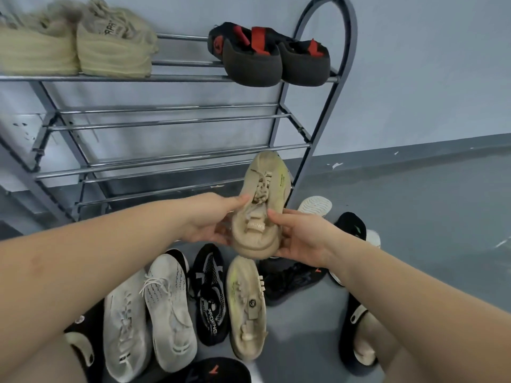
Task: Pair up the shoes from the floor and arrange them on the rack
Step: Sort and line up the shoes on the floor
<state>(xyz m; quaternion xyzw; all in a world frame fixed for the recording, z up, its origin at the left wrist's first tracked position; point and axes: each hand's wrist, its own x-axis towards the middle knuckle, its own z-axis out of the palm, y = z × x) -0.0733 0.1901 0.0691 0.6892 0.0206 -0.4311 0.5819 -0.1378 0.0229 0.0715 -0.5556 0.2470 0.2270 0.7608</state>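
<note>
One beige shoe (262,205) pinched between fingers of left hand (210,219) and right hand (301,233); two pairs racked.

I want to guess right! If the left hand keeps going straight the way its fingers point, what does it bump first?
Probably nothing new: the left hand already holds the beige shoe, fingers pointing right across its laces, toward the right hand.

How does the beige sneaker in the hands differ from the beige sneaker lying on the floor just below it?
The held beige sneaker is gripped by the left hand and right hand; the floor beige sneaker lies untouched. The held one shows its laces from above; the floor one lies tipped sideways. Both share beige knit and pale laces, a likely pair.
</note>
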